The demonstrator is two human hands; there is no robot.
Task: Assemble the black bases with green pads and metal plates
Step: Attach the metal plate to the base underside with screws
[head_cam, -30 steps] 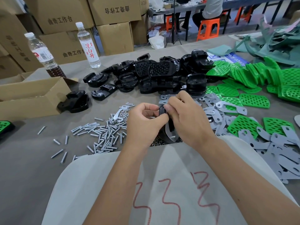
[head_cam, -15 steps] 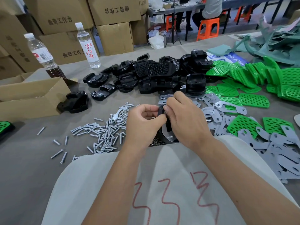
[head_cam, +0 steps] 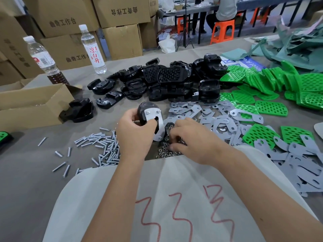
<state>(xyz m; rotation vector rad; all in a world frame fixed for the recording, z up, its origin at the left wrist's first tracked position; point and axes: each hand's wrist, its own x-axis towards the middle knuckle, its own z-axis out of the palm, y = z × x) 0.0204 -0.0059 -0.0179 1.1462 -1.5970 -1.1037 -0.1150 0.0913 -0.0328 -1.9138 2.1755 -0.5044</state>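
Head camera looks down on my two bare hands over the grey cloth-covered table (head_cam: 26, 180). My left hand (head_cam: 134, 135) grips a black plastic base (head_cam: 145, 110) with a silver metal plate (head_cam: 154, 121) lying against its face; my fingers curl round the base and one fingertip pokes through the slot in the plate. Three bolt ends stick up through the plate's corners. The piece is held tilted, raised off the table.

My right hand (head_cam: 188, 140) is just beside it, palm down, fingers curled over a small heap of silver hex nuts (head_cam: 166, 151) lying between and below both hands. I cannot tell whether the fingertips already pinch a nut.

To the left of my left hand lies a scatter of silver bolts (head_cam: 103, 147). Beyond both hands sits a pile of loose black bases (head_cam: 167, 82), with one more black base (head_cam: 77, 110) set apart off to the far left, touching an open cardboard box (head_cam: 26, 105). To the right of my right hand spread flat grey metal plates (head_cam: 218, 117), and past those the perforated green pads (head_cam: 271, 107). Two clear plastic water bottles (head_cam: 92, 49) stand far beyond my left hand. A white sheet with red scribbles (head_cam: 174, 206) lies under my forearms.
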